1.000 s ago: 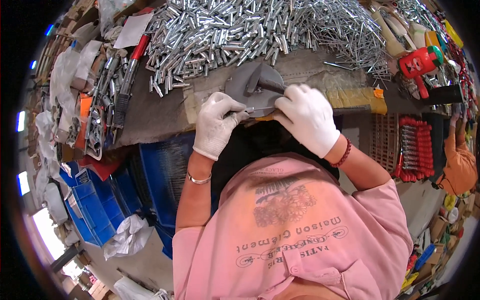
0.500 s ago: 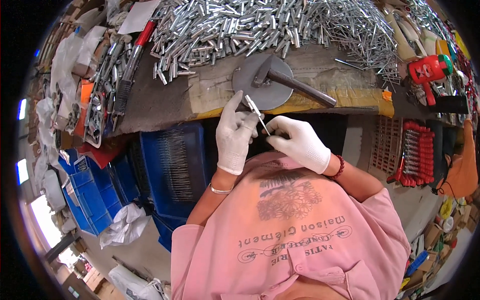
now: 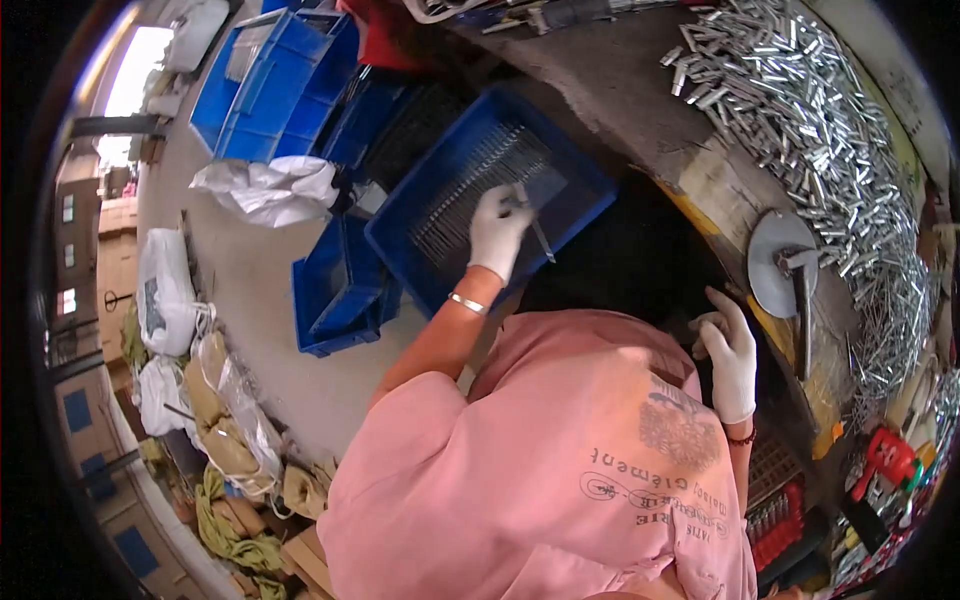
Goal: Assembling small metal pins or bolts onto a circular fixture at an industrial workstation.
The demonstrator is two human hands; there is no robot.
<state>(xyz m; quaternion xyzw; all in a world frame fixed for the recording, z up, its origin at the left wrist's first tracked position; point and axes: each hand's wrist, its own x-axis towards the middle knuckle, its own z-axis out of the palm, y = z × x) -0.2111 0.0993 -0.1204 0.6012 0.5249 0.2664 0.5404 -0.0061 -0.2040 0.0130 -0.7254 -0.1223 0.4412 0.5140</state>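
In the head view, the left hand [image 3: 498, 225], in a pale glove, is over a blue bin [image 3: 607, 190], with its thumb and fingers closed on a thin metal piece [image 3: 543, 242]. The lower end of that piece sticks out past the fingers above the near part of the bin; the gripped part is partly covered by the glove, and its exact shape is hard to make out. Inside the bin lie rows of thin metal rods [image 3: 440, 230], partly hidden behind the hand.

The right hand [image 3: 728, 355], also gloved, is near the bench edge, well apart from the bin. Its fingers are loosely bent, with the index finger stretched further out; whether anything is in it I cannot tell. The space between the hands is too dark to read.

On the bench [image 3: 625, 105], a round metal plate [image 3: 770, 262] is partly covered by a hammer [image 3: 803, 315]. Beyond it is a heap of short metal tubes [image 3: 820, 140], too jumbled to tell one by one. Near the right rim, a red bottle [image 3: 890, 458] is bent by the lens. The pink shirt [image 3: 520, 440] is cut off by the lower edge.
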